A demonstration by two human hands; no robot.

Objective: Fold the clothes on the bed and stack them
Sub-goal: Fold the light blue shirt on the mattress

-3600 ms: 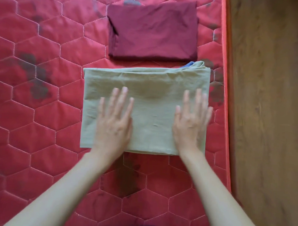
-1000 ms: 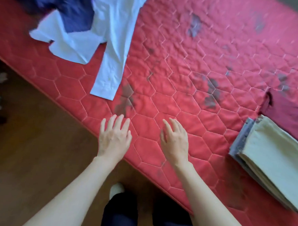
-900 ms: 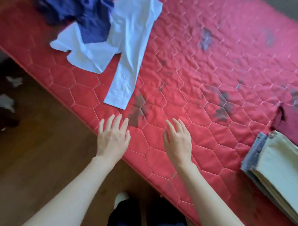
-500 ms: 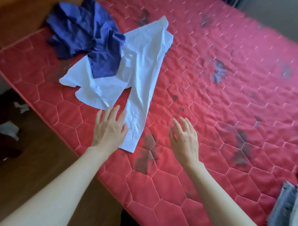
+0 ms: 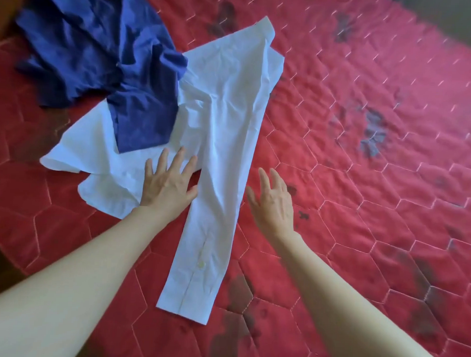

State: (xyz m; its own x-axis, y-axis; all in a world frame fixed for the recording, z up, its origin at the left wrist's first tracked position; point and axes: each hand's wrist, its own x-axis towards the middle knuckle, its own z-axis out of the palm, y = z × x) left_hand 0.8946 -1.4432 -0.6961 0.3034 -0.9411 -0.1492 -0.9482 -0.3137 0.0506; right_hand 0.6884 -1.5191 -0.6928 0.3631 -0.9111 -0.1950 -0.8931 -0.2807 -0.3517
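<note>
Red quilt point(image 5: 363, 184) open right; white shirt point(image 5: 225, 129), L hand point(image 5: 166, 187) on it.

Two bare forearms, no sleeves, unadorned hands

Blue garment point(image 5: 99, 53) covers white shirt's point(image 5: 226, 118) upper left part; its own top runs off the frame's upper edge. Bed point(image 5: 390, 185) far corner, upper right, blurred. Both forearms cut at bottom edge.

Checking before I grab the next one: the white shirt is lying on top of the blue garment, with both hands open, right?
Not quite. The head view shows the blue garment overlapping the white shirt, not under it. Left hand and right hand are open.
</note>
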